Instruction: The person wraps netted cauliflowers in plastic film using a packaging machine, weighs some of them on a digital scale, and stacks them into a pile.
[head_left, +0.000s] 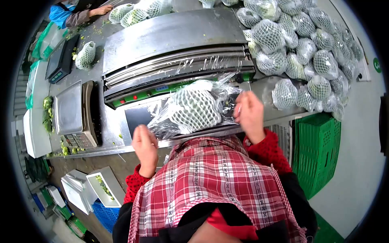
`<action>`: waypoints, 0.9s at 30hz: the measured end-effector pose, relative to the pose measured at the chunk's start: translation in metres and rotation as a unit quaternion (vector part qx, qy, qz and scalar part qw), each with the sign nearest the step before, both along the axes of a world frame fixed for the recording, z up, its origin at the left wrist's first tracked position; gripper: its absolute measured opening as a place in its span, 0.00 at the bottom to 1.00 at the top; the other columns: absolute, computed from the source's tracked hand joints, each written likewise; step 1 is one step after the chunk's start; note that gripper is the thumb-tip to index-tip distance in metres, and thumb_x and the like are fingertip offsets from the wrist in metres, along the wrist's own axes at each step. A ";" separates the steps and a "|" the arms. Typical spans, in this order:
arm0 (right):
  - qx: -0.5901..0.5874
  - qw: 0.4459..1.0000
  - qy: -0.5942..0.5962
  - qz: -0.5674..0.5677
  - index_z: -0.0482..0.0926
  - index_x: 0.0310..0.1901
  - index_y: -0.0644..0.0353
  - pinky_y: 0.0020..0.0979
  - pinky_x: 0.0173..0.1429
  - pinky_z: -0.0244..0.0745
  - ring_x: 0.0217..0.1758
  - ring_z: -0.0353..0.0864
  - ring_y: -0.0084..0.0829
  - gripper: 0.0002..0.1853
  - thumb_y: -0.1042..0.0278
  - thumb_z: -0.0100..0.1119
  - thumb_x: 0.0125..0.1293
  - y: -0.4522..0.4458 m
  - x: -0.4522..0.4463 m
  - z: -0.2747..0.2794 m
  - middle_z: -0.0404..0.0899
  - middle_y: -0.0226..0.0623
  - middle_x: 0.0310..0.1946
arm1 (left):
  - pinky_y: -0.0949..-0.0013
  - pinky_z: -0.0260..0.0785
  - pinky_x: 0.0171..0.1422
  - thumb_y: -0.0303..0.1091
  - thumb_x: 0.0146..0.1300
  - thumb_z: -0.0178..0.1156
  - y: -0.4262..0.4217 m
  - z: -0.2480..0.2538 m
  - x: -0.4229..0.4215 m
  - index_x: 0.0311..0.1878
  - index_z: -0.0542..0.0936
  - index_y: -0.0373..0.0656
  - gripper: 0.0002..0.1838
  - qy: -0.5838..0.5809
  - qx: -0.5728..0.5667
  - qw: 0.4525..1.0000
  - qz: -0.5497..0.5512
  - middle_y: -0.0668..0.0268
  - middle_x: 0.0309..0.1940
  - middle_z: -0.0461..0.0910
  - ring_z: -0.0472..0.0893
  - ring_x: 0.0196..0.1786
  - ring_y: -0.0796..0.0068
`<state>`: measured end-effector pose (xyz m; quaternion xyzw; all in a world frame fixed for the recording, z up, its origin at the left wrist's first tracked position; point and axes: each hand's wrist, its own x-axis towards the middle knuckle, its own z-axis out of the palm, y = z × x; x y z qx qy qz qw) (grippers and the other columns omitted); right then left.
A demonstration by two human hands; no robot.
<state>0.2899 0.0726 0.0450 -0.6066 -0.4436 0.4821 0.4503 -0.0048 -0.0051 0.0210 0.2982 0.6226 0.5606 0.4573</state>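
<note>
A vegetable in white foam netting (194, 106) lies on clear plastic film at the front of the wrapping machine (174, 65). Loose film spreads out from both of its sides. At the film's left edge, my left hand (145, 148) is closed in a pinch, with film near the fingertips. Over on the right, my right hand (249, 111) is also pinched at the film's edge. Both hands are apart from the netted vegetable itself.
Many netted, wrapped vegetables (316, 52) are piled at the right. A scale (75, 113) and a darker device (61, 60) stand left. Another person's hand (101, 10) is at the far upper left. Green crates (318, 150) stand below right, white boxes (106, 187) below left.
</note>
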 end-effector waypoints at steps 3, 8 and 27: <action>-0.133 0.990 -0.040 0.007 0.71 0.28 0.59 0.20 0.16 0.55 0.12 0.62 0.14 0.17 0.62 0.45 0.75 -0.033 0.046 0.015 0.66 0.25 0.12 | 0.80 0.50 0.16 0.36 0.73 0.51 -0.030 0.028 -0.017 0.25 0.69 0.47 0.16 0.078 -0.099 0.992 0.029 0.78 0.13 0.61 0.60 0.15 0.89; -0.348 0.926 -0.024 0.145 0.81 0.29 0.66 0.33 0.27 0.72 0.20 0.76 0.29 0.17 0.61 0.52 0.70 -0.115 0.079 -0.110 0.79 0.37 0.19 | 0.59 0.72 0.43 0.38 0.60 0.60 -0.081 -0.151 -0.001 0.43 0.82 0.35 0.15 0.143 -0.297 0.906 -0.264 0.51 0.33 0.83 0.82 0.38 0.60; -0.303 0.835 0.370 0.270 0.73 0.54 0.60 0.34 0.57 0.71 0.54 0.75 0.37 0.14 0.67 0.52 0.69 -0.038 -0.015 -0.014 0.77 0.42 0.51 | 0.62 0.69 0.62 0.45 0.44 0.77 0.016 0.133 0.049 0.66 0.65 0.32 0.49 0.080 0.148 0.830 -0.532 0.49 0.60 0.71 0.74 0.60 0.53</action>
